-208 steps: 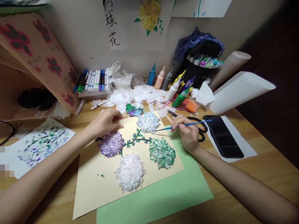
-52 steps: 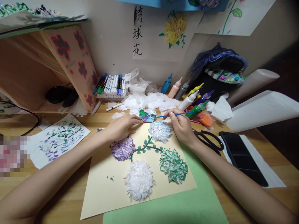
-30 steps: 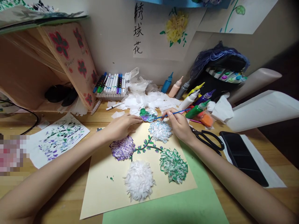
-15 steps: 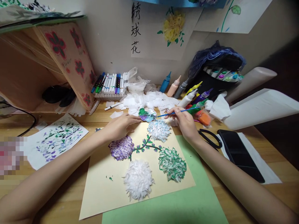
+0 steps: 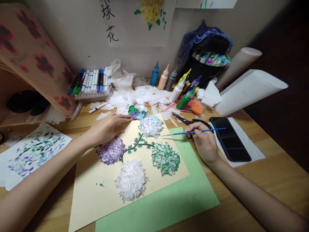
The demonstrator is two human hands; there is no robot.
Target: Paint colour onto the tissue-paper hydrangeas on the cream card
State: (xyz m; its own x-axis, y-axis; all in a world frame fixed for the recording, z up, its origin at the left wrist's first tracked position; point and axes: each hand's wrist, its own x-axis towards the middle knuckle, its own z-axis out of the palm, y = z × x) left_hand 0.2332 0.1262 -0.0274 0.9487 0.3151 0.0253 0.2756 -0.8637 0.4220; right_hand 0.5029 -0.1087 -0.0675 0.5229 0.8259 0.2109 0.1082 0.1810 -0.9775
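My right hand pinches a slim blue paintbrush, its tip pointing left over the cream sheet's right edge. My left hand rests flat near the top of the sheet, fingers reaching to a small paint palette with green, purple and pale blue paint. On the sheet are a purple-tipped paper flower, a light blue one, a green one and a white one. A painted branch with small leaves runs between them.
Paint bottles, white paper scraps and markers line the back. Black scissors and a black phone are at the right. A paint-dabbed sheet lies left; a green sheet is underneath.
My right hand has drawn the brush away from the palette, down and to the right. The scissors now show behind it. The view has shifted, moving the scene left. My left hand stays by the palette.
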